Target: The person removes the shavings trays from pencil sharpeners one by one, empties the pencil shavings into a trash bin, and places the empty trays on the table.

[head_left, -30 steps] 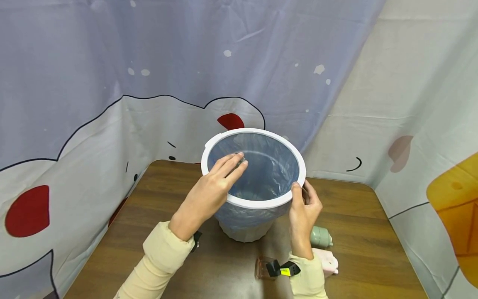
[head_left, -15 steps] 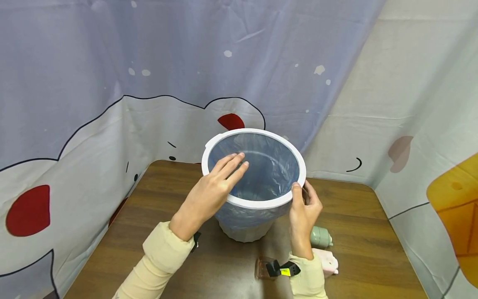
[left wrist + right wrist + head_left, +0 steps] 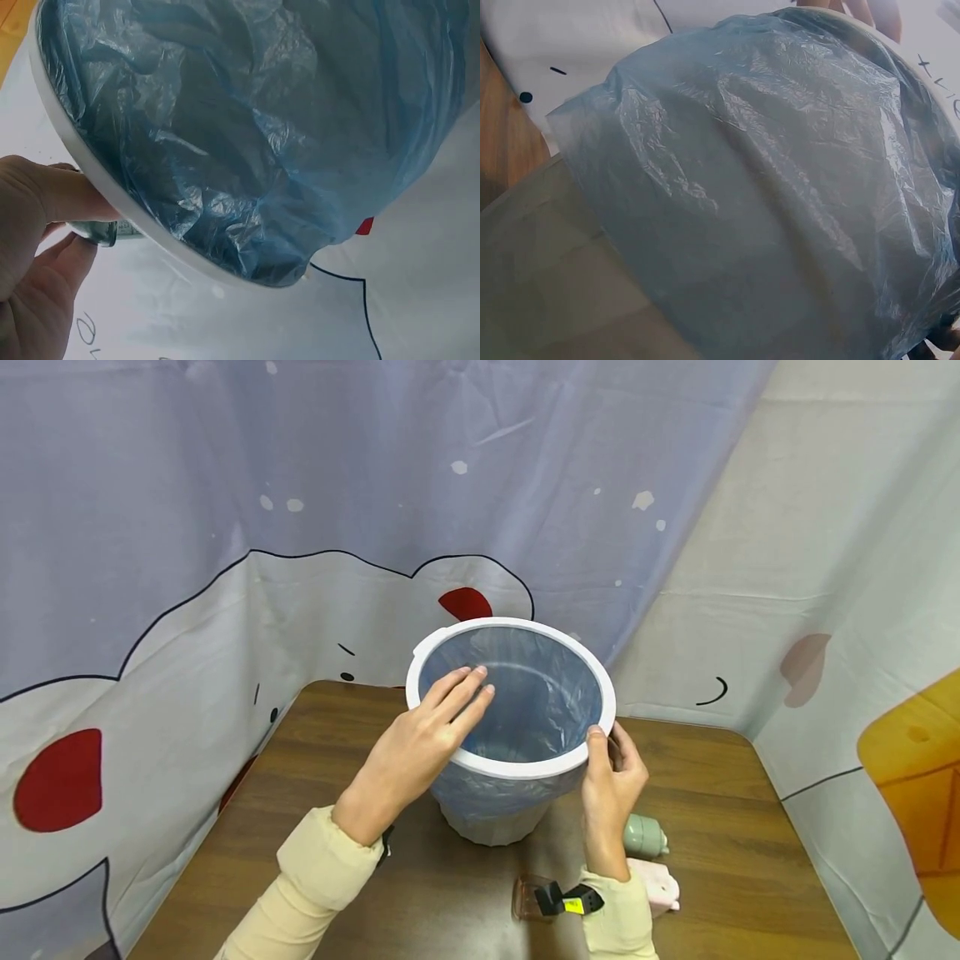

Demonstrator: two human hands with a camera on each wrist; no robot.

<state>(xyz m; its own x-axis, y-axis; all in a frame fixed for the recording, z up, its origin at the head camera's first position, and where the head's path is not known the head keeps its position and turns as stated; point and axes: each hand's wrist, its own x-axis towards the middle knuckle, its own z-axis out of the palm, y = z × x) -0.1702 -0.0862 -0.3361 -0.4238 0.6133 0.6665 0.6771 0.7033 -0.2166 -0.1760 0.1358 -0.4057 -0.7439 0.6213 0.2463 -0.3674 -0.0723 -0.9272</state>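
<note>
A white trash can (image 3: pixel 491 831) with a white rim stands on the table, tilted slightly in the head view, lined with a blue translucent bag (image 3: pixel 528 702) that folds over the outside. My left hand (image 3: pixel 412 747) is over the near left of the rim, fingers reaching above the opening; its thumb is hidden in the head view. In the left wrist view, finger and thumb pinch a small dark green glossy thing (image 3: pixel 96 234) beyond the rim; its kind is unclear. My right hand (image 3: pixel 611 785) grips the rim at the right, thumb on top and fingers outside.
On the brown wooden table (image 3: pixel 720 827), a green bottle-shaped item (image 3: pixel 643 836) and a pale pink one (image 3: pixel 656 885) lie right of my right wrist. A reddish-brown clear square piece (image 3: pixel 527 897) lies in front. A printed curtain (image 3: pixel 360 468) surrounds the table's back and sides.
My left hand and forearm have shifted very slightly left and back. My right hand and the trash can stay in place.
</note>
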